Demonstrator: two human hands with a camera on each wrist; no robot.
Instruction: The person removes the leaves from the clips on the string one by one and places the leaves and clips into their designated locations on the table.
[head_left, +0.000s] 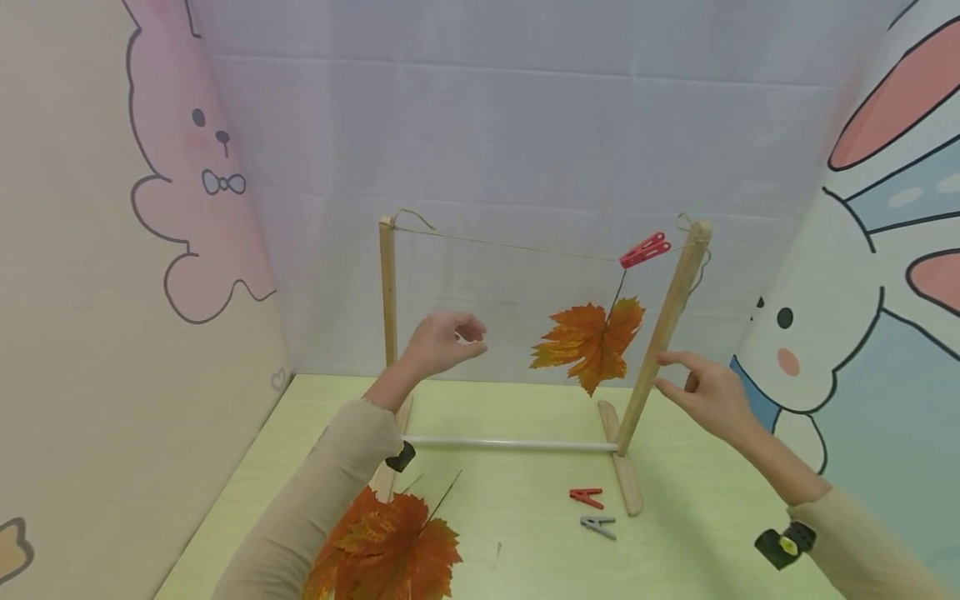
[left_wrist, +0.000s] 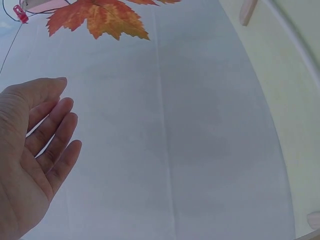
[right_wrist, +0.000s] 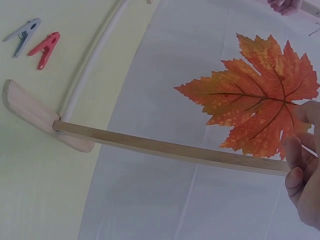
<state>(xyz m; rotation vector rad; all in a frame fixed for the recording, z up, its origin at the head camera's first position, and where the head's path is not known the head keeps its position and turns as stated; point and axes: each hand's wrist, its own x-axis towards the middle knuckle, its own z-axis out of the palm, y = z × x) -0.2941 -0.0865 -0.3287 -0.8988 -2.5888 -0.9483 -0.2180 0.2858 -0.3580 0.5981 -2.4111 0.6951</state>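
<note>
An orange maple leaf (head_left: pixel 592 337) hangs by its stem from a red clothespin (head_left: pixel 645 250) near the right end of a thin string (head_left: pixel 510 244). The string runs between the left wooden post (head_left: pixel 388 292) and the right wooden post (head_left: pixel 663 333). My left hand (head_left: pixel 446 342) is raised left of the leaf, fingers loosely bent, with nothing between thumb and fingertips. Beside the right post is my right hand (head_left: pixel 708 396), thumb and forefinger apart, their tips right at its edge. In the right wrist view this hand (right_wrist: pixel 305 165) overlaps the post and the leaf's edge.
A white rod (head_left: pixel 510 443) joins the stand's two wooden feet. In front of it lie a red clothespin (head_left: pixel 587 497) and a grey clothespin (head_left: pixel 598 526). More orange leaves (head_left: pixel 405 550) lie at front left, partly behind my left sleeve. Cartoon-printed walls enclose the table.
</note>
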